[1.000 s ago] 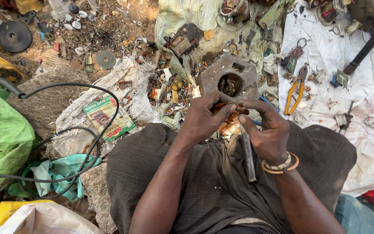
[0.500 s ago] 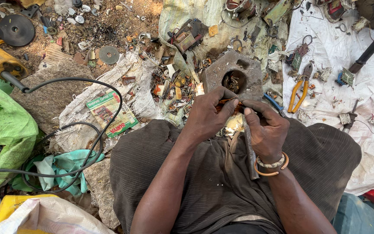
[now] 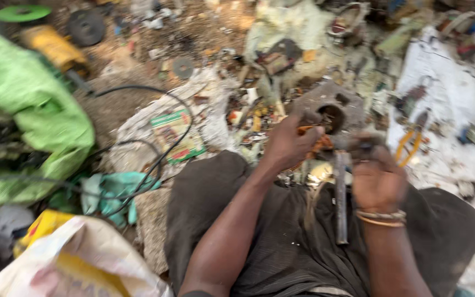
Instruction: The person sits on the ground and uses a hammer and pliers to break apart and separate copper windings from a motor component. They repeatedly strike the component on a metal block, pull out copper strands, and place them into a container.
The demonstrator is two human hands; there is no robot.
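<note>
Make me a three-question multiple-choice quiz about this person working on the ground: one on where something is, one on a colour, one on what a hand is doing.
1. Where does the round metal housing lie?
A. On the ground just beyond the hands
B. On the person's lap
C. Inside the green bag

2. What colour are the handles of the pliers on the white cloth?
A. Blue
B. Yellow-orange
C. Black

3. What is the right hand doing?
A. Resting open and empty
B. Gripping a long metal rod
C. Holding the black cable

Answers:
1 A, it sits among the scrap right past the left hand.
2 B, both handles show yellow-orange against the cloth.
3 B, the fingers close around the rod's upper end, and the rod hangs down over the lap.
</note>
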